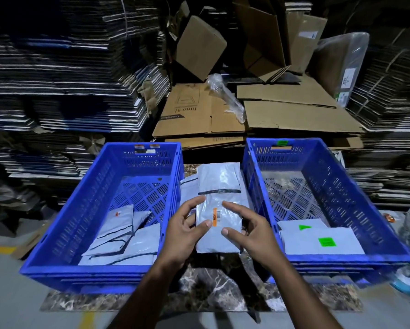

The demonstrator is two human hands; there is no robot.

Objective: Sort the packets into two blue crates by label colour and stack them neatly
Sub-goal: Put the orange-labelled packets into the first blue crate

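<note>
I am holding a grey plastic packet with an orange label between the two blue slatted crates; left hand fingers curling round its edge; right hand pinching its other side.

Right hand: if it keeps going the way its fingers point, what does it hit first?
The right hand points up and left onto the orange-labelled packet it already touches; beyond that probably the left hand, though depth is unclear.
</note>
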